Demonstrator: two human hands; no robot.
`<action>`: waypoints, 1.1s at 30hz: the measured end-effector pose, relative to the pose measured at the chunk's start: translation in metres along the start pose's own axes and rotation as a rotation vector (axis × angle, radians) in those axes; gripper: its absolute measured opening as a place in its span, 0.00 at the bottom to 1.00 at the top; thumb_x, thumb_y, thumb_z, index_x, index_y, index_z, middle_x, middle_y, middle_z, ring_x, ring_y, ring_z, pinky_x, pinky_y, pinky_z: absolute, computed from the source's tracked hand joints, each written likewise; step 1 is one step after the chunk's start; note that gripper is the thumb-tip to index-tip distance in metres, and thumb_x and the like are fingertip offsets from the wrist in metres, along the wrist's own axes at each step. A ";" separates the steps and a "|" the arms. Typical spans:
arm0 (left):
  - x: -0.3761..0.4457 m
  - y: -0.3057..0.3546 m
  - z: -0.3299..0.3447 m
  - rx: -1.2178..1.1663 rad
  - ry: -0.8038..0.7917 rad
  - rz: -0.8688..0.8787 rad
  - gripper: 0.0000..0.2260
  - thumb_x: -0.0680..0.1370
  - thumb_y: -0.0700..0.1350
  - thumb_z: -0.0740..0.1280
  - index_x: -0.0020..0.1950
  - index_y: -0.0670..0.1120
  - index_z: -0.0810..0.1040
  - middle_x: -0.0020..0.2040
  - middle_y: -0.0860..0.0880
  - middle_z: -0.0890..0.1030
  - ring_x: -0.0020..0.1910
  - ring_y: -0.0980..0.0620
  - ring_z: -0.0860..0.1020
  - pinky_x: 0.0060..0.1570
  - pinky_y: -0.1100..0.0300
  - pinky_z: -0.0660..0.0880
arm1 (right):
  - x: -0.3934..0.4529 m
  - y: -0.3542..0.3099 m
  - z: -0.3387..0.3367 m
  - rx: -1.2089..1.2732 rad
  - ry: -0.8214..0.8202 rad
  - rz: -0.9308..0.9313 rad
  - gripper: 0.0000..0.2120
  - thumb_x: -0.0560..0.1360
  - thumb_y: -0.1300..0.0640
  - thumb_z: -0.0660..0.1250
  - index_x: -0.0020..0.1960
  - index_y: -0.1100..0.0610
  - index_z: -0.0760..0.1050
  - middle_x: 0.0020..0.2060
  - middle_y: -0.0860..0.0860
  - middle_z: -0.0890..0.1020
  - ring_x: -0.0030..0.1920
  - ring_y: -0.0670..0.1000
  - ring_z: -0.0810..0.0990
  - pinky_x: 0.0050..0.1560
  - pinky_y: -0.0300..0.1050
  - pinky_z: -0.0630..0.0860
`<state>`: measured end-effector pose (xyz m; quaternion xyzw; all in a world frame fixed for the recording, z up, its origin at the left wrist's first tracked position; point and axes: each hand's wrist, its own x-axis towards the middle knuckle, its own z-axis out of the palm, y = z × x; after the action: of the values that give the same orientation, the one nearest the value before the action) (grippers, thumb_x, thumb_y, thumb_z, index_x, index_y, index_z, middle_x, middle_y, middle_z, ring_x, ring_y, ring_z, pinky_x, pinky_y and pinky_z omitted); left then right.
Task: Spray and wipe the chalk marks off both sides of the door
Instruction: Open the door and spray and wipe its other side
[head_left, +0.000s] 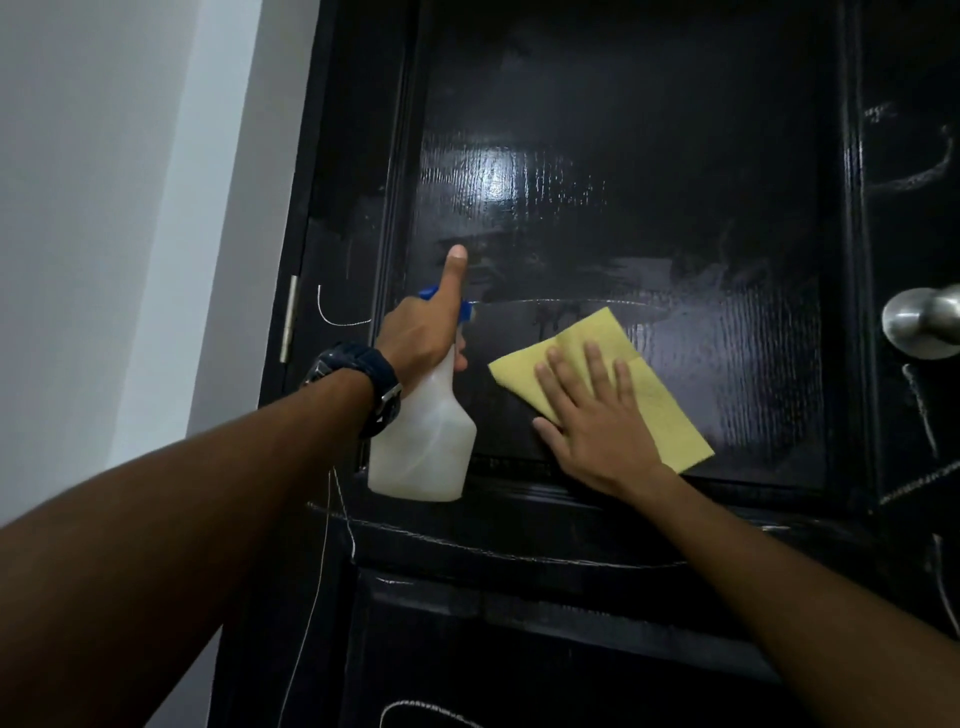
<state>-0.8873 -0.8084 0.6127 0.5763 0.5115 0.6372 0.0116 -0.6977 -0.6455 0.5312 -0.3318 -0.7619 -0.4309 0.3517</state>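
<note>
Fingers of the right hand (597, 421) lie flat, pressing a yellow cloth (613, 384) on the door (623, 156) panel, left of the knob (922, 322). Farther left, the left hand (421, 338) grips a spray bottle (423, 441), forefinger raised. Wiping seems underway; chalk marks (337, 314) near the hinge edge and below await, with open room there.

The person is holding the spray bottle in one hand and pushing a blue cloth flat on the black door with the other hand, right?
Almost. The cloth is yellow, not blue; only the spray bottle has a blue top. The head view shows the left hand holding the bottle and the right hand pressing the cloth flat on the black door.
</note>
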 end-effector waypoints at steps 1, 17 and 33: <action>0.001 -0.002 -0.001 0.005 0.001 0.001 0.45 0.74 0.77 0.47 0.52 0.39 0.84 0.36 0.45 0.81 0.33 0.49 0.82 0.45 0.53 0.81 | 0.000 0.005 -0.001 -0.012 -0.014 -0.067 0.32 0.82 0.37 0.44 0.82 0.51 0.54 0.82 0.49 0.52 0.81 0.61 0.43 0.78 0.65 0.45; 0.014 -0.032 -0.007 0.072 0.032 0.066 0.39 0.75 0.77 0.48 0.43 0.45 0.82 0.35 0.44 0.83 0.34 0.47 0.83 0.50 0.48 0.80 | 0.096 -0.014 -0.020 -0.055 0.004 -0.062 0.37 0.75 0.26 0.46 0.81 0.38 0.50 0.81 0.42 0.50 0.81 0.59 0.40 0.78 0.65 0.40; 0.034 -0.017 -0.010 0.109 0.031 0.111 0.38 0.74 0.76 0.48 0.38 0.44 0.78 0.33 0.47 0.81 0.31 0.51 0.81 0.45 0.55 0.79 | 0.094 0.140 -0.069 0.153 0.214 0.606 0.39 0.75 0.24 0.40 0.81 0.41 0.45 0.82 0.45 0.45 0.80 0.62 0.40 0.77 0.68 0.40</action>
<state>-0.9159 -0.7859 0.6276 0.5934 0.5128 0.6172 -0.0630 -0.6173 -0.6303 0.6937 -0.4688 -0.6176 -0.2806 0.5658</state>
